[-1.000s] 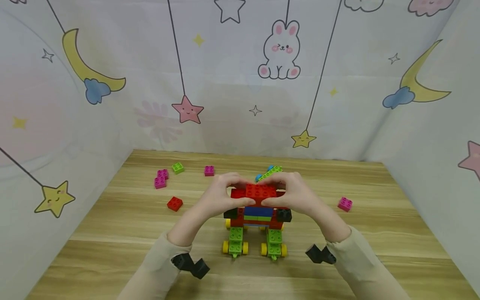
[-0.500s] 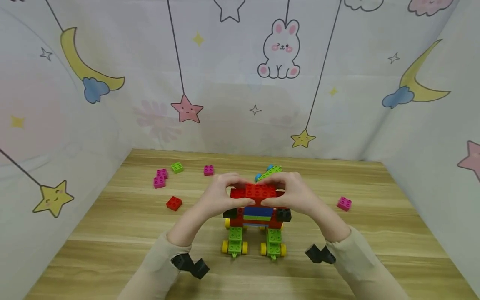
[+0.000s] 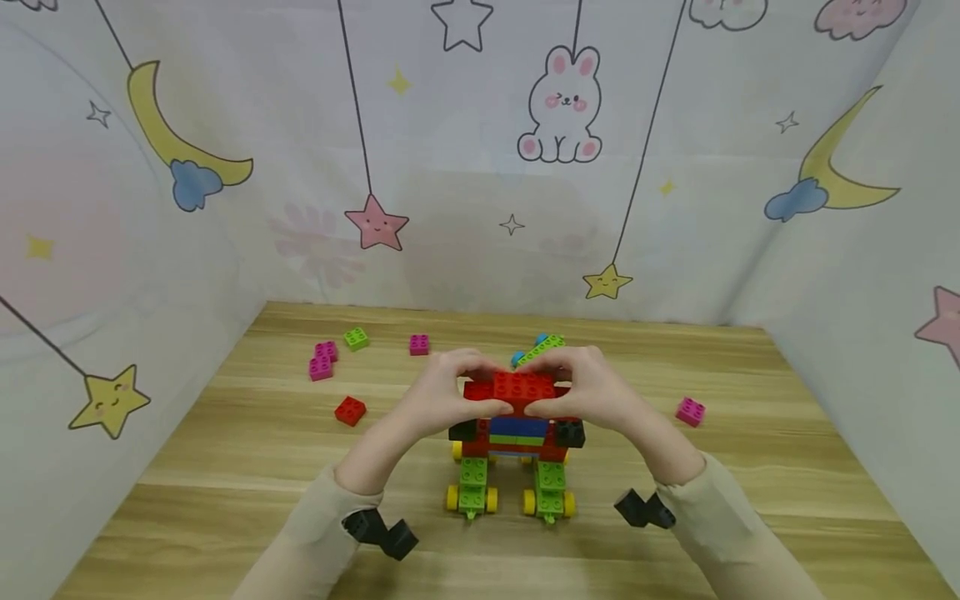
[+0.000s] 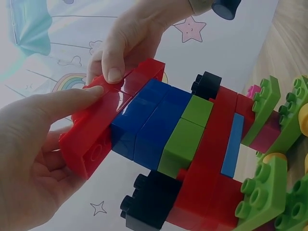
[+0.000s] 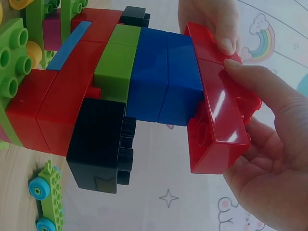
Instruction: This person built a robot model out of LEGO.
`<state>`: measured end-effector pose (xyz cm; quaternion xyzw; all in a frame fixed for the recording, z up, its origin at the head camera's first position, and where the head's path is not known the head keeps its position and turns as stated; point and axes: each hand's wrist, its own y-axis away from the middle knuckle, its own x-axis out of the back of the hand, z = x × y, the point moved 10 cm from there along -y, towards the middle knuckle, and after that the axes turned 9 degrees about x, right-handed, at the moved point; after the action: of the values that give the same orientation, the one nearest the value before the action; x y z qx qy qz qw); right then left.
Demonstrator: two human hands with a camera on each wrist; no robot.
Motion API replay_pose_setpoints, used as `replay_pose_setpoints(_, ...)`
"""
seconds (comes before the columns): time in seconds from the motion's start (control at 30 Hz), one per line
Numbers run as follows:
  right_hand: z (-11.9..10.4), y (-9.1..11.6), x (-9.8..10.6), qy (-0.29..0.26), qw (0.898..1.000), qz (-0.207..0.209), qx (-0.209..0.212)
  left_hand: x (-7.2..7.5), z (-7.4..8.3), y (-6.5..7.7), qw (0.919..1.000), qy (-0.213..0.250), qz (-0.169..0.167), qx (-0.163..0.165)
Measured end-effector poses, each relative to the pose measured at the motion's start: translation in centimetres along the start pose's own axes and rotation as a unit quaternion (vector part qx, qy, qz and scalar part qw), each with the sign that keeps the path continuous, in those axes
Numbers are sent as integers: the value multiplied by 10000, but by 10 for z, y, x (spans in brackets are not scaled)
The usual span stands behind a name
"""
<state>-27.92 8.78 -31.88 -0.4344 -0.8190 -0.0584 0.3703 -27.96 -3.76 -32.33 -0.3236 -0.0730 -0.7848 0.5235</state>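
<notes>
A toy-brick build stands at the middle of the table, topped by red bricks (image 3: 522, 387). My left hand (image 3: 442, 396) holds their left end, thumb on the near face and fingers behind. On the right end, my right hand (image 3: 588, 393) grips the same way, and the thumbs are close together. Under the red layer come blue bricks (image 4: 144, 118) and green bricks (image 4: 187, 137). Black bricks (image 5: 98, 144) stick out at both sides. Lower red bricks (image 5: 72, 91) rest on green wheeled bases (image 3: 473, 477) with yellow wheels. The fingertips behind the red bricks are hidden.
Behind the build lies a green car base (image 3: 542, 350) with blue wheels. Loose pink bricks (image 3: 322, 360), a green brick (image 3: 356, 337) and a red brick (image 3: 350, 410) lie at the left. Another pink brick (image 3: 691, 411) is at the right. A printed cloth (image 3: 480, 183) encloses the table.
</notes>
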Motion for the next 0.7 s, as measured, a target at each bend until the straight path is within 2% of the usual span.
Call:
replay_pose_setpoints(0.1, -3, -1, -1, 58, 9999, -12, 137, 1, 0, 1, 9999, -96, 8, -44)
replay_pose_setpoints(0.43, -8, 0, -1, 374, 9986, -53, 376, -4, 7, 6, 9973, -429, -44, -600)
replay_pose_setpoints(0.7, -8, -2, -5, 519, 9980, -94, 336, 1, 0, 14, 9971, -435, -192, -587)
